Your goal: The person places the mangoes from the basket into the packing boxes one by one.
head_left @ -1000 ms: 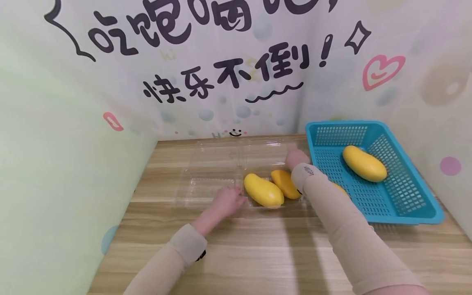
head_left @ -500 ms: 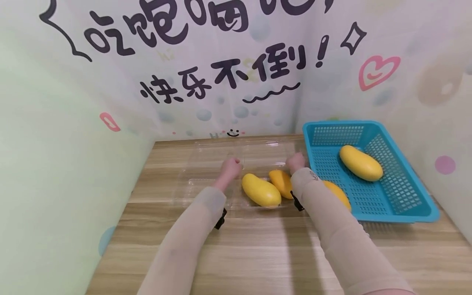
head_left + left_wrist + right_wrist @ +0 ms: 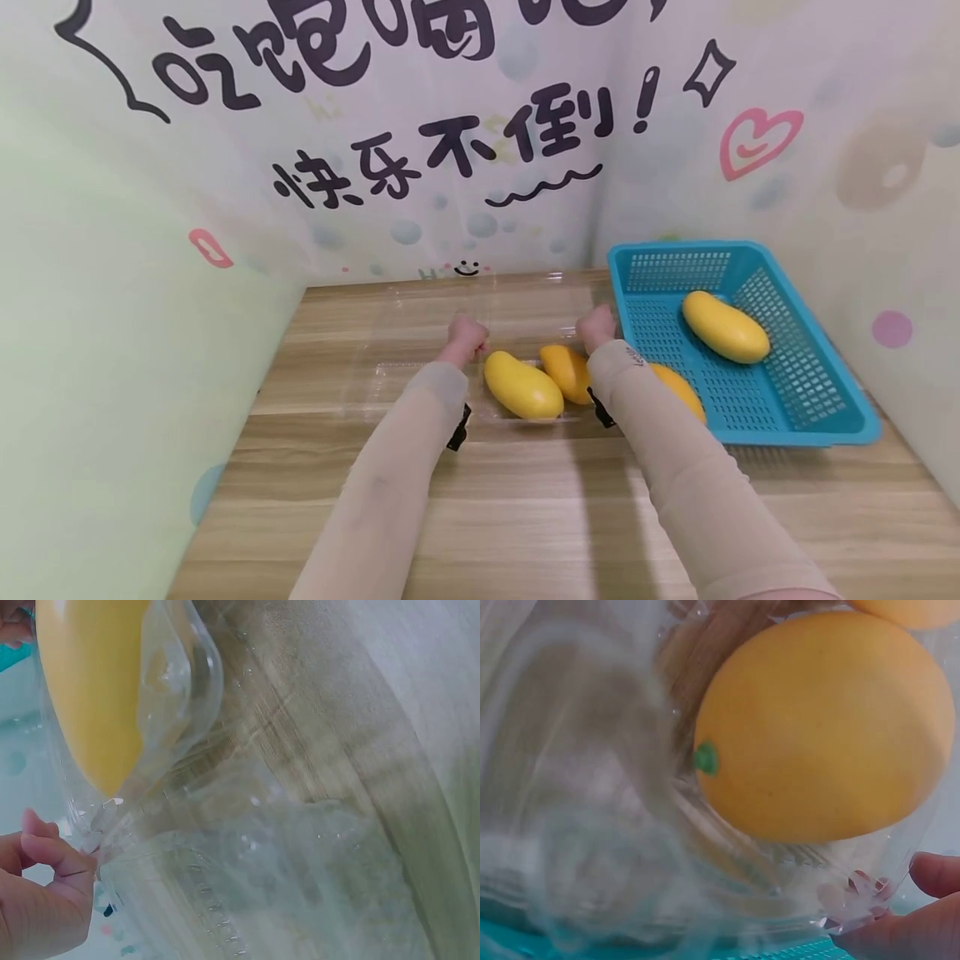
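A clear plastic clamshell box [image 3: 408, 367] lies unfolded on the wooden table. In its right half rest two mangoes, a yellow one [image 3: 522, 387] and a more orange one [image 3: 564, 372]. My left hand [image 3: 467, 337] is at the middle fold; the left wrist view shows thumb and finger pinching the plastic edge there. At the far right side, my right hand [image 3: 596, 327] pinches the box's corner between thumb and finger, as the right wrist view shows. That view also holds the orange mango [image 3: 825, 727] with its green stem nub, close to this hand.
A blue plastic basket [image 3: 840, 429] stands right of the box, close beside it. One mango [image 3: 725, 327] lies in it, and another [image 3: 678, 390] is partly covered by my right sleeve. A printed cloth wall [image 3: 360, 242] borders the table [image 3: 510, 517] at the back.
My left hand has moved from the box's front edge back to the middle fold and pinches the plastic. The right hand stays at the right side. The mangoes keep their places in the box.
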Demonstrator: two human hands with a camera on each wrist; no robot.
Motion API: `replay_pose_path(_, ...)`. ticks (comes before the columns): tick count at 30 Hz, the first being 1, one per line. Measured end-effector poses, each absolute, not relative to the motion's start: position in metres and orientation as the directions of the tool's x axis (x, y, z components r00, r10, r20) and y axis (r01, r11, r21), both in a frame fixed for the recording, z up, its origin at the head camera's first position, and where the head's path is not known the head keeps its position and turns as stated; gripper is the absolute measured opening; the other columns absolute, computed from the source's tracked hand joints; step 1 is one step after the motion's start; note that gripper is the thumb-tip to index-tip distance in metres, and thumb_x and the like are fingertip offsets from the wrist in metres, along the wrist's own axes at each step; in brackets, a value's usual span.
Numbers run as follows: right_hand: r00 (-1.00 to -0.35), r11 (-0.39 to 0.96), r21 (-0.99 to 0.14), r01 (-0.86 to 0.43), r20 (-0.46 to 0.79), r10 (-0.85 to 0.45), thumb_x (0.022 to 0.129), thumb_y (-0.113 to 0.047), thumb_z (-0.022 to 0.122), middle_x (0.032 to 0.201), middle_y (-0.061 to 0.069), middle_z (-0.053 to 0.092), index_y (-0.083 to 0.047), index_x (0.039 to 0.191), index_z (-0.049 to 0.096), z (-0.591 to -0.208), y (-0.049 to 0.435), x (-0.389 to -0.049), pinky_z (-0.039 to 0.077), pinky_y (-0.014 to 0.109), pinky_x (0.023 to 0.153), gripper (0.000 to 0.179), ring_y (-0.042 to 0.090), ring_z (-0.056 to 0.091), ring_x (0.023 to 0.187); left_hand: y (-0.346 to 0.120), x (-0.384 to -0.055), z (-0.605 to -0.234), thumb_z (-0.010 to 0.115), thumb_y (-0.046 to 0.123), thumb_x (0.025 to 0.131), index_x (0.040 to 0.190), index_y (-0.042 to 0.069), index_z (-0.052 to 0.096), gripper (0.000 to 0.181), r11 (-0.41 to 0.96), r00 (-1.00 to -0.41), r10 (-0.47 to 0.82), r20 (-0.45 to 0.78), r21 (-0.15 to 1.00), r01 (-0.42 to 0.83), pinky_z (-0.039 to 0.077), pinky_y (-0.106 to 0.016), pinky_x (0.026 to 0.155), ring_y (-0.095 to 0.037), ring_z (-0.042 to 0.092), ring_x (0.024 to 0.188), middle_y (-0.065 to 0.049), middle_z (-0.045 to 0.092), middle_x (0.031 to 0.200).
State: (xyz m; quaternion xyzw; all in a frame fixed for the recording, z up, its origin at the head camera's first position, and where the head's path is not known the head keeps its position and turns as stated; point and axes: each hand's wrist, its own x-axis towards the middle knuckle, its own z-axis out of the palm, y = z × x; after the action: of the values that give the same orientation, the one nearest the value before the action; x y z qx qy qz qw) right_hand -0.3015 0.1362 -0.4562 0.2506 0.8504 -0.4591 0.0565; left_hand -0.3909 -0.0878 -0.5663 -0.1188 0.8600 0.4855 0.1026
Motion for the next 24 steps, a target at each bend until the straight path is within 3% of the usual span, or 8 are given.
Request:
replay_pose_path(4, -0.867, 0.469, -0.738, 0.485, -0.337, 0.367, 0.088, -0.002, 0.044, 0.127, 0.026, 0.044, 0.008, 0.129, 0.033, -0.454, 0.135, -0.3, 0.036, 0.044, 0.103, 0.043, 0.035, 0.043, 0.116, -0.089, -0.374, -0.547, 0.048, -0.005, 0.073, 0.082, -0.006, 0.054, 0.01, 0.412, -0.952, -0.09, -0.294, 0.859, -0.304, 0.041, -0.026, 0.034, -0.018, 0.054, 0.039, -0.011, 0.06, 0.055)
replay_pose_path(7, -0.871, 0.473, -0.739, 0.479, -0.335, 0.359, 0.088, -0.003, 0.044, 0.128, 0.026, 0.043, 0.008, 0.13, 0.031, -0.452, 0.135, -0.299, 0.037, 0.044, 0.102, 0.045, 0.036, 0.043, 0.118, -0.088, -0.371, -0.539, 0.055, -0.003, 0.076, 0.118, -0.004, 0.05, 0.043, 0.328, -0.943, -0.068, -0.327, 0.885, -0.33, 0.042, -0.023, 0.037, -0.017, 0.056, 0.044, -0.013, 0.065, 0.081)
replay_pose_path(10, -0.872, 0.467, -0.746, 0.474, -0.328, 0.362, 0.088, -0.003, 0.044, 0.13, 0.027, 0.042, 0.008, 0.132, 0.028, -0.45, 0.136, -0.298, 0.036, 0.045, 0.103, 0.048, 0.037, 0.041, 0.121, -0.087, -0.375, -0.54, 0.062, -0.002, 0.076, 0.143, 0.01, 0.027, 0.077, 0.248, -0.932, -0.051, -0.359, 0.9, -0.36, 0.043, -0.022, 0.04, -0.017, 0.055, 0.048, -0.017, 0.057, 0.11)
replay_pose_path(13, -0.871, 0.477, -0.737, 0.479, -0.331, 0.362, 0.088, -0.004, 0.046, 0.13, 0.027, 0.041, 0.008, 0.132, 0.028, -0.448, 0.136, -0.298, 0.035, 0.044, 0.103, 0.049, 0.037, 0.041, 0.121, -0.089, -0.392, -0.561, 0.063, -0.003, 0.074, 0.143, 0.012, 0.028, 0.08, 0.239, -0.932, -0.05, -0.36, 0.901, -0.361, 0.045, -0.023, 0.041, -0.017, 0.055, 0.049, -0.019, 0.053, 0.118)
replay_pose_path(16, -0.873, 0.508, -0.716, 0.479, -0.326, 0.363, 0.088, -0.006, 0.048, 0.128, 0.026, 0.043, 0.008, 0.129, 0.031, -0.447, 0.136, -0.297, 0.036, 0.044, 0.102, 0.046, 0.035, 0.042, 0.118, -0.09, -0.402, -0.576, 0.055, -0.006, 0.075, 0.135, 0.006, 0.038, 0.064, 0.251, -0.938, -0.049, -0.342, 0.905, -0.343, 0.043, -0.025, 0.039, -0.018, 0.053, 0.046, -0.018, 0.059, 0.097)
replay_pose_path(18, -0.876, 0.514, -0.716, 0.472, -0.319, 0.361, 0.089, -0.006, 0.048, 0.127, 0.026, 0.044, 0.008, 0.129, 0.033, -0.446, 0.136, -0.297, 0.036, 0.044, 0.102, 0.045, 0.035, 0.043, 0.116, -0.091, -0.406, -0.578, 0.051, -0.005, 0.075, 0.128, 0.009, 0.045, 0.055, 0.292, -0.938, -0.061, -0.341, 0.892, -0.344, 0.04, -0.025, 0.037, -0.017, 0.052, 0.044, -0.011, 0.061, 0.08)
replay_pose_path(21, -0.891, 0.507, -0.739, 0.443, -0.299, 0.342, 0.09, -0.004, 0.046, 0.131, 0.025, 0.041, 0.006, 0.132, 0.032, -0.444, 0.136, -0.296, 0.035, 0.044, 0.103, 0.046, 0.035, 0.041, 0.119, -0.088, -0.393, -0.555, 0.048, -0.004, 0.074, 0.121, 0.008, 0.049, 0.048, 0.312, -0.946, -0.076, -0.316, 0.893, -0.323, 0.037, -0.024, 0.034, -0.016, 0.05, 0.041, -0.008, 0.057, 0.067)
replay_pose_path(24, -0.909, 0.489, -0.775, 0.4, -0.267, 0.321, 0.089, -0.003, 0.044, 0.138, 0.023, 0.036, 0.004, 0.137, 0.028, -0.438, 0.136, -0.296, 0.031, 0.043, 0.106, 0.051, 0.034, 0.036, 0.125, -0.081, -0.36, -0.498, 0.05, -0.001, 0.082, 0.124, 0.01, 0.051, 0.044, 0.322, -0.932, -0.103, -0.347, 0.875, -0.362, 0.035, -0.021, 0.037, -0.012, 0.046, 0.045, -0.008, 0.061, 0.086)
